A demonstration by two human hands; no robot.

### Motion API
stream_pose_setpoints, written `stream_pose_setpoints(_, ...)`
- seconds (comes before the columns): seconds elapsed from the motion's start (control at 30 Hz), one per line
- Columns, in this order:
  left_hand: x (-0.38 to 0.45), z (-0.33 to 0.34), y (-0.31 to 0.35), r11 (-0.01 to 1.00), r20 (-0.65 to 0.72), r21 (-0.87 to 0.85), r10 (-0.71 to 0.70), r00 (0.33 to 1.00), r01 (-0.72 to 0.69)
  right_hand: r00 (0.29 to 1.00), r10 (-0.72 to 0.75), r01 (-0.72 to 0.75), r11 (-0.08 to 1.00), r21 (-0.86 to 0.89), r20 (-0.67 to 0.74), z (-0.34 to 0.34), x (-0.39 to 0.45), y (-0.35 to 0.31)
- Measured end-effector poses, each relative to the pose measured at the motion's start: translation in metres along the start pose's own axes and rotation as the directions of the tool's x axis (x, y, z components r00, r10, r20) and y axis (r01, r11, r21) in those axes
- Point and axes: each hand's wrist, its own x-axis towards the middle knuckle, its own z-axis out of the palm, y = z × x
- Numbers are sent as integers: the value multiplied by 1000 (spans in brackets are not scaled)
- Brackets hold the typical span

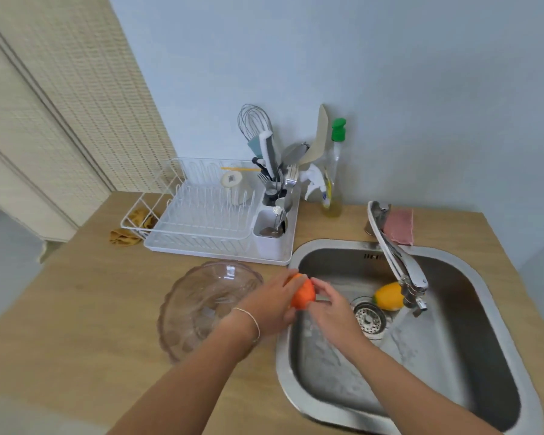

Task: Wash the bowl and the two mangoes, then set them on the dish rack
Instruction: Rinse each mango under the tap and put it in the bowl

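Both hands, left hand (272,304) and right hand (328,304), grasped the orange mango (302,295) at the sink's (296,365) left rim, probably rubbing it. Yellow mango (389,296) under the tap (399,265); bowl (201,309) on worktop (76,309), rack (208,221) at centre.

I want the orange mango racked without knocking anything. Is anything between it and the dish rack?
Nothing visible does. The orange mango, held by both hands at the sink's left rim, has bare counter up to the rack; the bowl sits left of that path.
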Motion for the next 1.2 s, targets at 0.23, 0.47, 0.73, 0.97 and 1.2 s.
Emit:
stream_pose_setpoints(0.23,-66,-31,-52,977,-218,-107,-206,954,186,932,-306,356,874,-331,194,77,6,-41)
stream_pose_setpoints(0.47,-101,-40,-86,948,-308,-183,-306,901,259,871,-387,488,757,-435,304,123,7,-55)
stream_pose_setpoints(0.73,-136,-53,-115,904,-343,-224,-422,839,363,841,-351,524,720,-455,412,171,2,-64)
stream_pose_setpoints(0.97,-160,-38,-137,852,-225,-229,-517,826,471,813,-300,580,482,-656,498,197,8,-51)
stream_pose_setpoints(1.2,-151,-35,-141,855,-171,-235,-504,847,461,841,-256,542,381,-749,477,192,13,-40)
